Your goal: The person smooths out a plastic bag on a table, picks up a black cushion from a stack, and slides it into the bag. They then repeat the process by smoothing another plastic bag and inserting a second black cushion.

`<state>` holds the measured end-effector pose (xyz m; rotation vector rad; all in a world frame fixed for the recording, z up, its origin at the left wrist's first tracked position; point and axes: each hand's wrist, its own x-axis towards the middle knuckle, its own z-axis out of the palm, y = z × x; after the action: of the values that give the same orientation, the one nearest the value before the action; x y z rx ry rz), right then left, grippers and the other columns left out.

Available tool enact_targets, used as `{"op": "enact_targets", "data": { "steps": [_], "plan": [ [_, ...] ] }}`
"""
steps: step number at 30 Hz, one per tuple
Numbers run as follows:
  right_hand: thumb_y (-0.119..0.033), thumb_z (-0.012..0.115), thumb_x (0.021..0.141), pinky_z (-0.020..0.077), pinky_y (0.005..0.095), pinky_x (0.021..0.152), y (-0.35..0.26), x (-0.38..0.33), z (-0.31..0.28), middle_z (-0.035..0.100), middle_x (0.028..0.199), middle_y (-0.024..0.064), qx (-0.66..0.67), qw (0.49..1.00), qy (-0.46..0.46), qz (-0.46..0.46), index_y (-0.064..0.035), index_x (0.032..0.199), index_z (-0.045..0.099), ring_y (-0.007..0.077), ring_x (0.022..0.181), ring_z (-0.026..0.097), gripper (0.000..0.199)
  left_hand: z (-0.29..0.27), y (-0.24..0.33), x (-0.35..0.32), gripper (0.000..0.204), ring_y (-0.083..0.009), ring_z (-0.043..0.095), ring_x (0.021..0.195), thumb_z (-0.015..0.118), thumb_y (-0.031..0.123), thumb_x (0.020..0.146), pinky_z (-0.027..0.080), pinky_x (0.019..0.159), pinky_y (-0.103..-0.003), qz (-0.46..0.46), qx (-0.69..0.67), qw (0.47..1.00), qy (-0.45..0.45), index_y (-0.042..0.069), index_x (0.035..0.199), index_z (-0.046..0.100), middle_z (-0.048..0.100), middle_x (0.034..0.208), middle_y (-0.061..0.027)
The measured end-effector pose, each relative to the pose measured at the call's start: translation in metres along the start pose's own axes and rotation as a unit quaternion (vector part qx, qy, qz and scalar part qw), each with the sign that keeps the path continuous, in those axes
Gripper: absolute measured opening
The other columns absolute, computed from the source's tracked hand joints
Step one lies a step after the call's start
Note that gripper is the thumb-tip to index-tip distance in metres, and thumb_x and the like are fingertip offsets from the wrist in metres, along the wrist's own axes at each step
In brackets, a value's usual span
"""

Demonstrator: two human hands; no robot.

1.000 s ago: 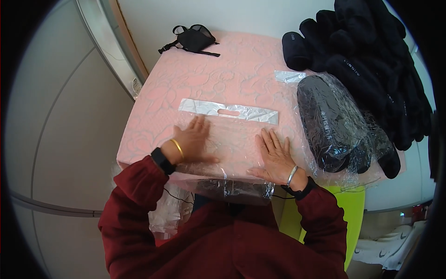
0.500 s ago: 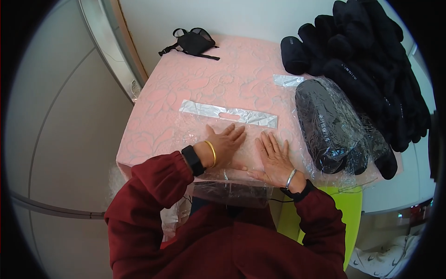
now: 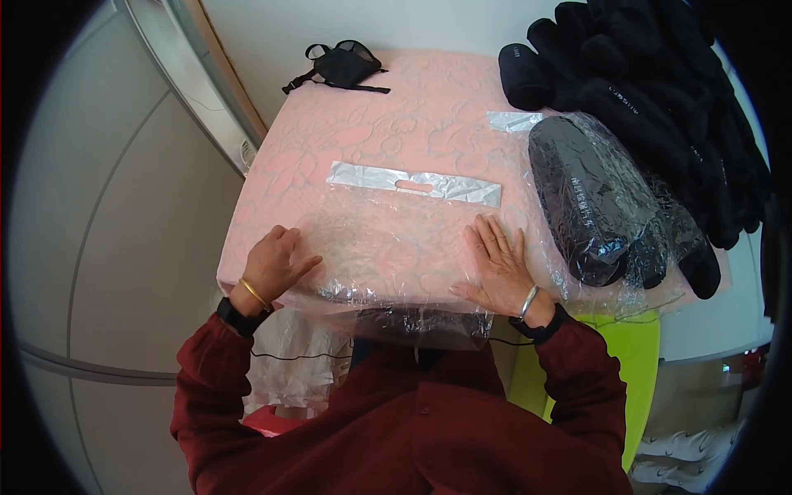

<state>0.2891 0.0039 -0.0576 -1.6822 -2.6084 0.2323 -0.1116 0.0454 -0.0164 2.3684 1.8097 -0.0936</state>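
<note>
A clear plastic bag (image 3: 388,239) lies flat on the pink patterned tablecloth, its silvery handle strip (image 3: 371,176) with a cut-out toward the far side. The lower part of the bag hangs over the table's near edge. My right hand (image 3: 500,268) rests flat on the bag's right side, fingers spread. At the bag's left side is my left hand (image 3: 276,262), fingers apart and slightly bent, with nothing in it. To the right of my right hand, a dark grey padded roll (image 3: 573,194) sits inside another clear bag.
Several black padded rolls (image 3: 627,107) are piled at the back right. A black strapped pouch (image 3: 346,66) lies at the far left of the pink-covered table (image 3: 429,99). A lime-green seat (image 3: 610,355) stands below the right edge; a grey cabinet (image 3: 99,247) is on the left.
My left hand has moved from the middle of the bag out to its left side. My right hand stays flat at about the same place on the bag.
</note>
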Motion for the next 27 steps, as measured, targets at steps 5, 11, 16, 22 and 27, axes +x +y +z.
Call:
{"op": "enact_targets", "data": {
  "steps": [5,11,16,22,27],
  "plan": [
    [-0.049,0.065,0.087,0.0119,0.0573,0.117,0.004,-0.006,0.006,0.019,0.157,0.0279,0.049,0.993,0.111,0.014,0.004,0.15,0.025,0.0422,0.147,0.017,0.092,0.023,0.005,-0.024,0.063,-0.0214,0.064,0.075,0.079,0.027,0.078,0.051,0.067,-0.032,0.02,-0.217,0.965,0.147,-0.003,0.127,0.052,0.066,0.084,-0.012],
    [-0.028,0.072,0.085,0.0286,0.043,0.115,0.003,-0.024,0.012,0.033,0.15,0.0296,0.203,0.951,0.228,0.043,0.0044,0.146,0.031,0.0419,0.14,0.033,0.08,0.034,0.006,-0.021,0.052,-0.0118,0.057,0.057,0.077,0.013,0.076,0.048,0.055,-0.026,0.029,-0.418,0.901,0.114,-0.003,0.121,0.057,0.06,0.066,-0.0047],
    [-0.023,0.075,0.082,0.0324,0.0426,0.114,0.003,-0.042,0.016,0.039,0.146,0.0284,0.181,0.942,0.271,0.079,0.0049,0.144,0.034,0.04,0.137,0.039,0.08,0.033,0.008,0.003,0.032,-0.0096,0.058,0.059,0.077,0.013,0.075,0.047,0.052,-0.026,0.006,-0.332,0.935,0.125,-0.005,0.099,0.063,0.059,0.063,-0.0036],
    [-0.024,0.075,0.08,0.0412,0.0457,0.104,0.002,-0.031,0.021,0.049,0.134,0.0296,0.194,0.925,0.314,0.089,0.0084,0.138,0.036,0.0418,0.121,0.051,0.077,0.036,-0.006,-0.007,0.019,-0.007,0.055,0.055,0.074,0.011,0.079,0.045,0.049,-0.023,-0.005,-0.415,0.909,0.046,0.001,0.07,0.06,0.059,0.061,-0.0002],
    [-0.026,0.076,0.083,0.0529,0.0364,0.078,0.01,-0.026,0.022,0.059,0.118,0.022,0.462,0.838,0.269,0.106,0.0095,0.139,0.033,0.0292,0.092,0.064,0.078,0.027,-0.014,0.022,0.013,-0.0042,0.051,0.058,0.068,0.008,0.089,0.041,0.053,-0.02,0.07,-0.515,0.839,0.162,0.005,0.081,0.058,0.058,0.07,0.002]
  ]
}}
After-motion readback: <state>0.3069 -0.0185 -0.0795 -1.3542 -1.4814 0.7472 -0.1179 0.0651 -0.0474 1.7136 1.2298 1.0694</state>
